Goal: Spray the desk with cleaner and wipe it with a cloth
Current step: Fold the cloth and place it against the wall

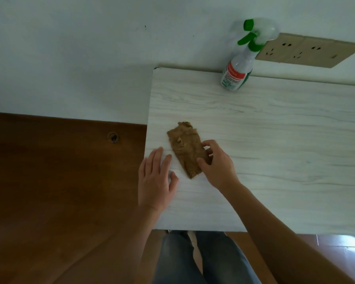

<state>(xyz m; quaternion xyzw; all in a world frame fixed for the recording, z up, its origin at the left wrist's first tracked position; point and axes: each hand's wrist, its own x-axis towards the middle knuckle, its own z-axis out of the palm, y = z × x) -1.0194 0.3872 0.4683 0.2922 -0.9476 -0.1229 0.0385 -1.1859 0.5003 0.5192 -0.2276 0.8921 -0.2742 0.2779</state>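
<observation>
Head view: pale wood-grain desk [275,160] against wall; spray bottle [237,74] upright at far edge; left hand [155,177] flat, fingers straight, near left edge; right hand [218,162] pinching brown cloth [186,146], lying just beside.

Cloth [186,149] on desk [275,160] near left edge; spray bottle [239,66] behind, against wall [90,58]

The person wears faded blue denim jeans [219,261], paler and worn over the thighs. Both forearms [275,218] are bare right to the picture's edge.
</observation>
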